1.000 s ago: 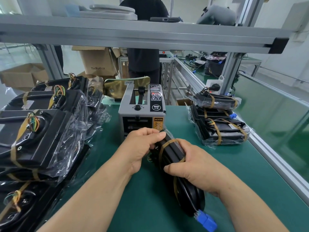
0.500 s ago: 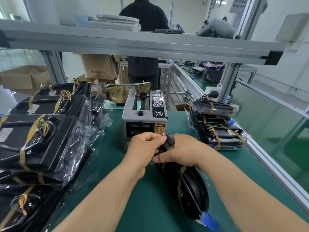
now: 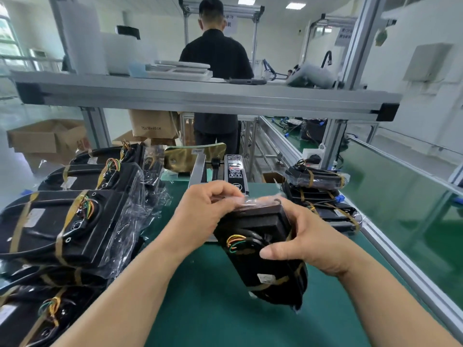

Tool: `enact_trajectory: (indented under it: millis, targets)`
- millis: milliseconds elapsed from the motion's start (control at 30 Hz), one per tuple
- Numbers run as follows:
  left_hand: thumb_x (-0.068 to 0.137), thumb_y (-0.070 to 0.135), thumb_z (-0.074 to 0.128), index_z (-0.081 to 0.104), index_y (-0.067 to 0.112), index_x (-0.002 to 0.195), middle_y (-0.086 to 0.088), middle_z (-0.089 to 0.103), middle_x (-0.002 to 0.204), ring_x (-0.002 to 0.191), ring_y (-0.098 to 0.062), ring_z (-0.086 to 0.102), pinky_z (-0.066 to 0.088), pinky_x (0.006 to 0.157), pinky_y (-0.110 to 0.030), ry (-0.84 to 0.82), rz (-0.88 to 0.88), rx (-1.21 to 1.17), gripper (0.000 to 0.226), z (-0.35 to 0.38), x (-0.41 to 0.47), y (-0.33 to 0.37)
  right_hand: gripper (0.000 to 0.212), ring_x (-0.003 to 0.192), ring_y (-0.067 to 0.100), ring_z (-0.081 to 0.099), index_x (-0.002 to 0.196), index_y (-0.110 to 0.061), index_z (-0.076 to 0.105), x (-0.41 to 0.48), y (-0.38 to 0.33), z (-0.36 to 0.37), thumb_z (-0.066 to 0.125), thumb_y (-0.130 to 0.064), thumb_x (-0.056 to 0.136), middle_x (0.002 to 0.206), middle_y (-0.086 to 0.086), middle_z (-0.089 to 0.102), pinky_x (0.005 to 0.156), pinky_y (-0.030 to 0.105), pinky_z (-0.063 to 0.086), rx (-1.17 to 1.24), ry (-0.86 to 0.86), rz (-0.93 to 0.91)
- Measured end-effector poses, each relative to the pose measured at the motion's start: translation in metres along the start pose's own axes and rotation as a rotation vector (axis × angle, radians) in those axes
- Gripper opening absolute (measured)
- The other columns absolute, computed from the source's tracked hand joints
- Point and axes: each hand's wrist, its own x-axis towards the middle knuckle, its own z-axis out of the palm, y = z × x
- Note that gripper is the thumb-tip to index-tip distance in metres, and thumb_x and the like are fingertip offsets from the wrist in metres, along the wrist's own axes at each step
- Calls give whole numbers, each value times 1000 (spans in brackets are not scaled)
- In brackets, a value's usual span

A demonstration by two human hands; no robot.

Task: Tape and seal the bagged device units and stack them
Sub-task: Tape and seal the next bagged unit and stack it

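Head view, centre of the frame: both hands hold one bagged device unit [image 3: 258,231] tilted above the green mat [image 3: 213,311], its upper end just in front of the grey tape dispenser [image 3: 236,171]. The left hand [image 3: 203,216] has its fingers curled over the unit's top edge, pinching the crinkled clear plastic there. The right hand [image 3: 310,241] grips the unit's right side, with the thumb laid across the front beside the coloured wires [image 3: 234,240]. Brown tape bands cross the unit's lower end. At the left of the frame lies a pile of bagged units [image 3: 62,221], taped and wrapped in clear film. At the right, near the aluminium rail, sits a smaller stack of taped units [image 3: 323,196]. Across the upper half runs a metal shelf beam [image 3: 200,96], and behind it a person in a black shirt [image 3: 215,58] stands facing away. Cardboard boxes [image 3: 47,139] sit at the far left.
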Motion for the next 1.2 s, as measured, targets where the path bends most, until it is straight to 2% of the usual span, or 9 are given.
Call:
enact_trajectory:
  millis: [133, 267, 400, 500, 567, 700, 800, 1067, 1200]
  targets:
    - [86, 6, 72, 76, 20, 79, 6, 74, 78, 71, -1, 62, 47, 66, -11, -169, 95, 51, 17, -5, 5, 26, 74, 117, 29, 64, 132, -22, 56, -10, 5, 5, 80, 3, 67, 124, 15, 68, 101, 38, 51, 34, 1, -9]
    - [84, 10, 76, 77, 14, 80, -7, 75, 84, 73, -6, 62, 47, 69, -13, -216, 110, 103, 5, -5, 12, 37, 57, 113, 29, 64, 126, -9, 63, -18, 14, 14, 76, 2, 73, 124, 25, 65, 105, 49, 47, 77, -2, -24]
    - [85, 8, 75, 78, 15, 80, -2, 74, 78, 72, -7, 64, 51, 71, -16, -84, 98, -31, 8, 0, 11, 34, 55, 114, 24, 68, 123, -20, 67, -26, 21, 8, 81, -9, 71, 120, 6, 72, 93, 29, 55, 41, 94, -17]
    - [89, 19, 72, 78, 27, 74, 6, 70, 68, 66, -3, 63, 52, 66, -16, 319, -79, -223, 18, -6, 13, 16, 58, 102, 14, 72, 112, -33, 71, -31, 30, 7, 86, -28, 57, 110, -5, 76, 79, 16, 54, 43, 278, 13]
    - [90, 22, 70, 76, 22, 71, 9, 65, 58, 55, -1, 57, 48, 53, -12, 505, -295, -220, 20, -8, 12, -3, 53, 91, 14, 75, 100, -37, 72, -30, 40, 12, 86, -29, 50, 100, -4, 78, 68, 15, 56, 133, 425, 23]
    - [94, 21, 66, 73, 12, 86, 5, 61, 63, 49, -5, 47, 38, 41, -15, 499, -711, -351, 15, 9, 1, -49, 54, 84, 21, 76, 95, -38, 73, -19, 55, 34, 85, -37, 43, 92, 0, 79, 70, 32, 59, 248, 600, 30]
    - [94, 21, 67, 70, 13, 83, 6, 62, 62, 45, -3, 46, 34, 37, -14, 514, -861, -463, 14, 18, 0, -67, 55, 81, 17, 76, 97, -39, 72, -12, 58, 52, 84, -41, 43, 90, -2, 79, 64, 23, 58, 273, 622, 7]
    - [94, 26, 67, 63, 16, 74, 12, 54, 42, 32, 2, 48, 32, 37, -12, 479, -954, -629, 22, 21, 11, -68, 53, 80, 15, 76, 94, -41, 72, -15, 58, 59, 82, -42, 43, 88, -3, 78, 66, 27, 58, 260, 652, 0]
    - [93, 23, 68, 61, 16, 74, 10, 56, 42, 32, 1, 50, 32, 49, -17, 508, -960, -686, 21, 24, 18, -61, 57, 82, 18, 75, 99, -24, 73, -18, 59, 61, 85, -34, 45, 89, -1, 78, 71, 33, 60, 227, 657, 30]
